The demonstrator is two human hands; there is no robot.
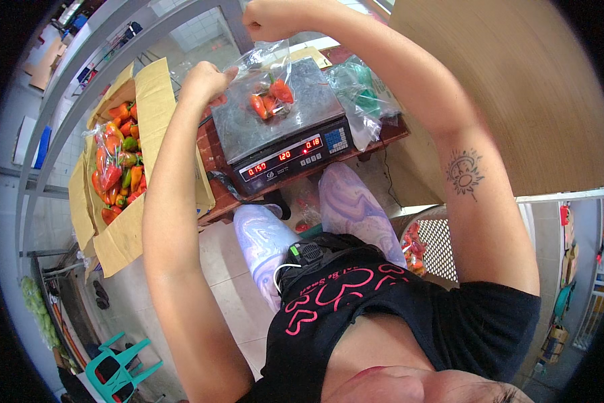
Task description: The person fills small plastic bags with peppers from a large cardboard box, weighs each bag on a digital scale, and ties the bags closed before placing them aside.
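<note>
A clear plastic bag (248, 65) with several red-orange peppers (271, 99) at its bottom rests on the metal plate of a digital scale (302, 127). Red digits are lit on the scale's front panel. My left hand (208, 80) is closed on the left side of the bag's mouth, beside the plate. Beyond the scale, my right hand (269, 21) is raised with its fingers curled into a fist. Whatever those fingers may hold is hidden.
An open cardboard box (155, 101) of red, orange and green peppers stands left of the scale. Crumpled clear and green plastic bags (362, 94) lie to its right on the brown table (211, 144). A wooden panel (510, 101) rises at right; a basket (439, 245) holds more peppers.
</note>
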